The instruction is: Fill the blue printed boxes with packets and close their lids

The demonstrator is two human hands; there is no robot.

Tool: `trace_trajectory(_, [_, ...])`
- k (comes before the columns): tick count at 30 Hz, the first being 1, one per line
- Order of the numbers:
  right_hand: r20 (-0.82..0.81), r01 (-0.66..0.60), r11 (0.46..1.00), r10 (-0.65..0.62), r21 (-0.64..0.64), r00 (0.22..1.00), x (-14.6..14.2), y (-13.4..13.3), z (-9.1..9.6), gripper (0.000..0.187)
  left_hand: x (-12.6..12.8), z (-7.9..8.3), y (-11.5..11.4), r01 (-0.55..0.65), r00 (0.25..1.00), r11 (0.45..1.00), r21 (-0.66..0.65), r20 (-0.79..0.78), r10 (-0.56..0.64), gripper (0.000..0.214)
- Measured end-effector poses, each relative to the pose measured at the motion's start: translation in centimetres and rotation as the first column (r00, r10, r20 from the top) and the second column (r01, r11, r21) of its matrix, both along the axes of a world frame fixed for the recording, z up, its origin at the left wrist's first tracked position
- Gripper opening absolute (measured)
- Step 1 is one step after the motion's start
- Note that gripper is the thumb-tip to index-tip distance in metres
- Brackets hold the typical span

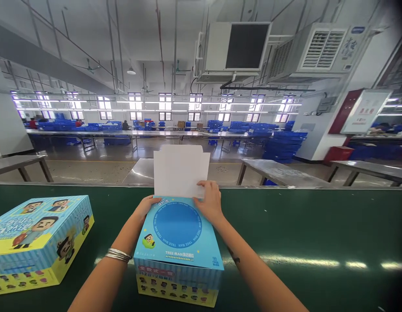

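A blue and yellow cardboard box [179,255] printed with small cartoon figures stands in front of me on the green work surface. Its white lid flap [178,169] is raised upright at the far edge, with the plain side toward me. My left hand [145,207] grips the far left corner of the box, its fingers partly hidden at the side. At the far right corner, my right hand [210,203] is closed on the flap's lower right edge, with the thumb against the blue top. The inside of the box is hidden.
A second printed box [41,242] sits to the left on the green surface [285,234]. Past its far edge stand metal tables [279,173]. Stacked blue crates [283,145], long benches and a few distant people are farther back.
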State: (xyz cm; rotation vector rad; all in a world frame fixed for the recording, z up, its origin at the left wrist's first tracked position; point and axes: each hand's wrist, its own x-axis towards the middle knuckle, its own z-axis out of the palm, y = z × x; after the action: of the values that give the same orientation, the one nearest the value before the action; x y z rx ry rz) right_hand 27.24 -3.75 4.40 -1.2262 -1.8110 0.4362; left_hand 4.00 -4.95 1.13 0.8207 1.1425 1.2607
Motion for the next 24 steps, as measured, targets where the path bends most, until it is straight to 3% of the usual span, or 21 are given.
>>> trace_trajectory(2, [-0.15,0.057,0.992,-0.074,-0.116,0.986,0.2,0.0,-1.2,0.056,-0.3,0.2,-0.4,0.03,1.0,0.999,-0.018,-0.003,-0.03,0.014])
trace_trajectory(3, [-0.213,0.026,0.981,-0.068,-0.193,0.975,0.3,0.0,-1.7,0.052,-0.4,0.4,-0.6,0.035,0.999,0.999,-0.017,-0.004,-0.035,0.014])
trace_trajectory(5, [-0.332,-0.109,0.937,-0.007,-0.331,0.943,0.3,0.3,-2.5,0.035,-0.5,0.7,-0.9,0.041,0.999,0.999,-0.016,-0.004,-0.041,0.016])
trace_trajectory(8, [-0.495,-0.276,0.86,0.032,-0.428,0.868,0.3,1.0,-2.7,0.021,-0.1,1.1,-0.9,0.038,0.999,0.999,-0.021,-0.002,-0.038,0.017])
trace_trajectory(13, [-0.625,-0.365,0.805,-0.009,-0.468,0.781,2.5,2.3,-1.4,0.022,2.3,0.4,0.4,0.014,1.0,0.999,-0.045,0.011,-0.014,0.023])
trace_trajectory(18, [-0.627,-0.365,0.778,-0.048,-0.512,0.778,6.3,1.9,-0.9,0.021,5.5,-0.9,2.0,0.034,0.999,0.999,-0.002,0.026,-0.034,0.021])
trace_trajectory(24, [-0.629,-0.312,0.827,-0.064,-0.468,0.775,7.1,1.9,-2.7,0.026,6.2,-1.6,2.8,0.069,0.997,0.996,0.062,0.037,-0.071,0.02])
